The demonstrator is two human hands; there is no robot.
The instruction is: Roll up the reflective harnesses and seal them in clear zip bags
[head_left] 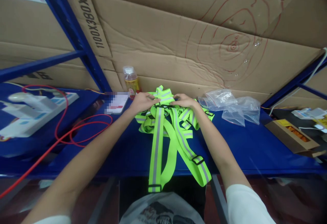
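Note:
A bundle of neon-green reflective straps (158, 128) with grey stripes and black buckles lies on the blue shelf. Two long loops of it hang toward me past the shelf's front edge. My left hand (143, 102) pinches the webbing at the upper left of the bundle, near a black buckle. On the other side, my right hand (186, 100) has its bent fingers closed on the straps, close to the same buckle. The fingertips of both hands are partly hidden by the folds.
Behind the straps stands a clear bottle with a coloured label (131, 82). Plastic bags (230, 103) lie to the right, beyond them an open cardboard box (293, 135). At left are a red cable (89, 123) and a white power strip (41, 111). Cardboard (153, 47) backs the shelf (235, 149).

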